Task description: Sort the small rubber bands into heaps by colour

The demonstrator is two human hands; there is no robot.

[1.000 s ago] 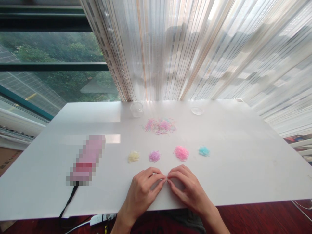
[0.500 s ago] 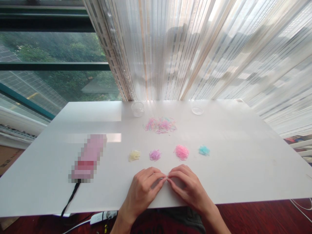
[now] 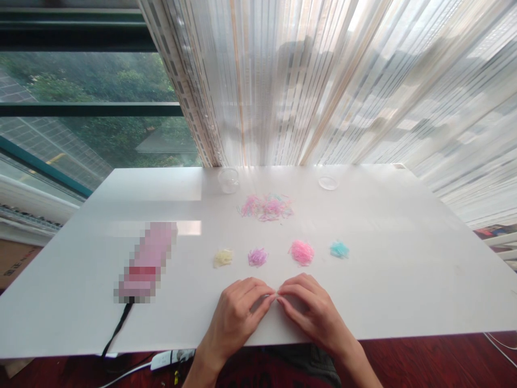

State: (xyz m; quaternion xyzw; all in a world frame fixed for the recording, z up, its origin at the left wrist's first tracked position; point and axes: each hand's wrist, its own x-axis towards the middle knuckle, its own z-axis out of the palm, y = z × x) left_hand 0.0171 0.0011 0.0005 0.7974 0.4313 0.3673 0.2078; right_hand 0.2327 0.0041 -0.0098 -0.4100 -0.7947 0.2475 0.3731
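My left hand (image 3: 242, 310) and my right hand (image 3: 309, 304) meet fingertip to fingertip over the white table (image 3: 404, 269) near its front edge. Both are pinched closed; whatever sits between the fingertips is too small to make out. Beyond them lie four small piles of thin pieces: yellow (image 3: 222, 258), purple (image 3: 257, 257), pink (image 3: 302, 253) and blue (image 3: 339, 249). Farther back spreads a larger mixed-colour pile (image 3: 266, 207).
A clear round container (image 3: 229, 180) and a clear lid (image 3: 328, 183) stand at the back. On the left lies a pixelated pink object (image 3: 149, 258) with a black strap (image 3: 118, 330). Striped curtains (image 3: 274, 81) hang behind the table. A power strip (image 3: 172, 358) is below the front edge.
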